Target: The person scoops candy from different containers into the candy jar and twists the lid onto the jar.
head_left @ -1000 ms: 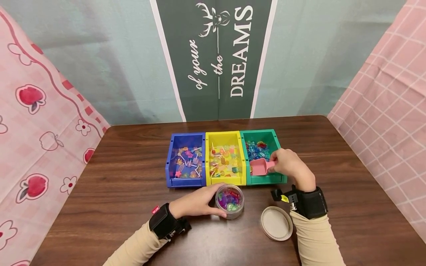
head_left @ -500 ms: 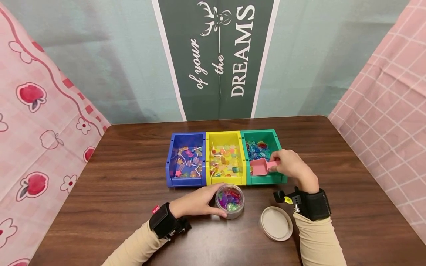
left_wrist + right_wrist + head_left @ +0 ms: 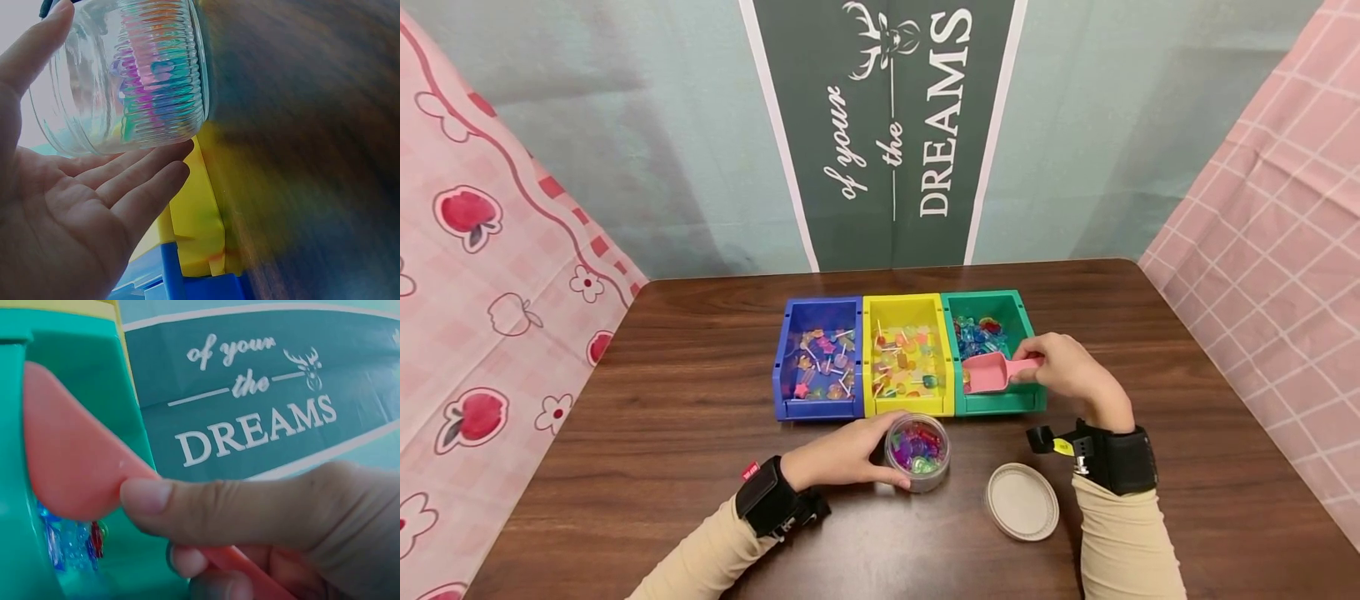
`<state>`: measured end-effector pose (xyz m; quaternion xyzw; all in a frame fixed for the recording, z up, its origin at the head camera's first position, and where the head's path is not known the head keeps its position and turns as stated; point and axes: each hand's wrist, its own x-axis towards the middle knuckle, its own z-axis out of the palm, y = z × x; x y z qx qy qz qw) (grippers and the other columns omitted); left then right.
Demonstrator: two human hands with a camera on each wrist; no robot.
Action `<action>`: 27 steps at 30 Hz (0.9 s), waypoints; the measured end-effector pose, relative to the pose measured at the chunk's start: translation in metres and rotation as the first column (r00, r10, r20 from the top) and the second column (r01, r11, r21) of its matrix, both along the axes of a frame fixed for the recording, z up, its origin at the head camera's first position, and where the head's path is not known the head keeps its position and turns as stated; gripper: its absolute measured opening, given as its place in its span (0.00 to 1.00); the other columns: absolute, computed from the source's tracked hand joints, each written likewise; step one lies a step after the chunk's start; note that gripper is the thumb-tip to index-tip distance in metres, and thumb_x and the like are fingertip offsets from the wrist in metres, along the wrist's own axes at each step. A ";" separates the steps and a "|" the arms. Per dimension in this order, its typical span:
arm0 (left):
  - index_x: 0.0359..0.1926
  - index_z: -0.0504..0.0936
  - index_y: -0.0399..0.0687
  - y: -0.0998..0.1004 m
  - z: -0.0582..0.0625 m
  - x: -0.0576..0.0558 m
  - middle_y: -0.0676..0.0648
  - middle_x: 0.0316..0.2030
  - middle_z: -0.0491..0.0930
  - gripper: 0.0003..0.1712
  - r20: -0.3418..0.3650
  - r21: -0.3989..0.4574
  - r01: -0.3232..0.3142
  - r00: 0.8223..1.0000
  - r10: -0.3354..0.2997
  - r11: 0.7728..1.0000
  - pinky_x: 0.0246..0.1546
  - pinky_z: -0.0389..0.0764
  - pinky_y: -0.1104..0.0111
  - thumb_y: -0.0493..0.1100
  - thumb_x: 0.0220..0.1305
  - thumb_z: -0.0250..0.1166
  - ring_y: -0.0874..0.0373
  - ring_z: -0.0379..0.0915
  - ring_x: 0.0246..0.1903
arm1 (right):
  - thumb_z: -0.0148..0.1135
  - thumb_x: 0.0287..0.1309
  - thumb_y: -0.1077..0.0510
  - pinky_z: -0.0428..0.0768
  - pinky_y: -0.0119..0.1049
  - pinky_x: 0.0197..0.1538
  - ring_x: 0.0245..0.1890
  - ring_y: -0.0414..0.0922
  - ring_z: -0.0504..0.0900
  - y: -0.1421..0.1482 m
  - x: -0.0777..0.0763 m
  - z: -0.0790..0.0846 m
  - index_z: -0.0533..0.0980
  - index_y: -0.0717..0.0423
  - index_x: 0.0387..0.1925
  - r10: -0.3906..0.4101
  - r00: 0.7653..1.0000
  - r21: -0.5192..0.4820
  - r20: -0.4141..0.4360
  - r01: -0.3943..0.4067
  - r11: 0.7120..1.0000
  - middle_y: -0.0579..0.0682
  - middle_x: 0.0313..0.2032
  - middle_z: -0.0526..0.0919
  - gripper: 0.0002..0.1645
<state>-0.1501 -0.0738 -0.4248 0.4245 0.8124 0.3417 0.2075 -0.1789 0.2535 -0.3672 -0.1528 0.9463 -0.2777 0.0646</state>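
Observation:
My left hand holds a clear jar on the table, thumb on one side and fingers along the other. Colourful translucent pieces lie inside it; the ribbed wall shows in the left wrist view. My right hand grips a pink scoop by its handle, thumb pressed along it in the right wrist view. The scoop's bowl is over the front part of the green bin, with a small yellowish piece at its left edge. Blue and red translucent pieces lie behind the scoop in that bin.
A blue bin and a yellow bin, holding small candy-shaped pieces, adjoin the green one in a row. A round pale lid lies on the brown table right of the jar. Cloth drapes stand behind and beside it.
My right wrist has shifted a little to the right and the scoop has tilted slightly, its handle rising. My left hand and the jar have stayed in place.

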 end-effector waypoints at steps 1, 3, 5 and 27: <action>0.68 0.58 0.47 0.000 0.000 0.000 0.46 0.61 0.70 0.46 0.001 0.000 0.000 1.000 0.000 1.000 0.62 0.71 0.57 0.61 0.54 0.64 0.61 0.65 0.60 | 0.69 0.48 0.61 0.69 0.35 0.25 0.24 0.45 0.68 0.003 0.000 0.000 0.81 0.63 0.29 0.006 1.000 -0.021 0.002 -0.006 1.000 0.50 0.20 0.73 0.08; 0.68 0.59 0.47 0.000 0.000 -0.001 0.46 0.61 0.70 0.46 0.002 -0.001 -0.001 1.000 0.001 1.000 0.63 0.71 0.57 0.62 0.54 0.63 0.61 0.65 0.60 | 0.68 0.49 0.61 0.71 0.35 0.25 0.24 0.45 0.68 0.007 0.000 -0.001 0.81 0.64 0.29 0.009 1.000 -0.060 0.013 -0.008 0.998 0.50 0.21 0.74 0.09; 0.68 0.58 0.47 0.000 0.000 -0.001 0.46 0.61 0.70 0.46 0.006 -0.002 0.000 1.000 0.000 1.000 0.63 0.71 0.57 0.63 0.54 0.63 0.61 0.65 0.60 | 0.68 0.49 0.60 0.71 0.34 0.25 0.24 0.45 0.68 0.011 0.000 -0.001 0.81 0.64 0.30 0.009 1.000 -0.097 0.020 -0.007 0.995 0.51 0.22 0.75 0.09; 0.68 0.59 0.48 0.002 -0.001 -0.001 0.47 0.61 0.71 0.47 -0.003 -0.027 -0.012 1.000 0.012 1.000 0.63 0.71 0.59 0.63 0.53 0.64 0.62 0.64 0.60 | 0.67 0.51 0.61 0.70 0.31 0.27 0.27 0.43 0.69 0.034 -0.003 -0.017 0.82 0.69 0.35 -0.107 0.994 -0.280 -0.006 0.101 0.955 0.54 0.27 0.79 0.13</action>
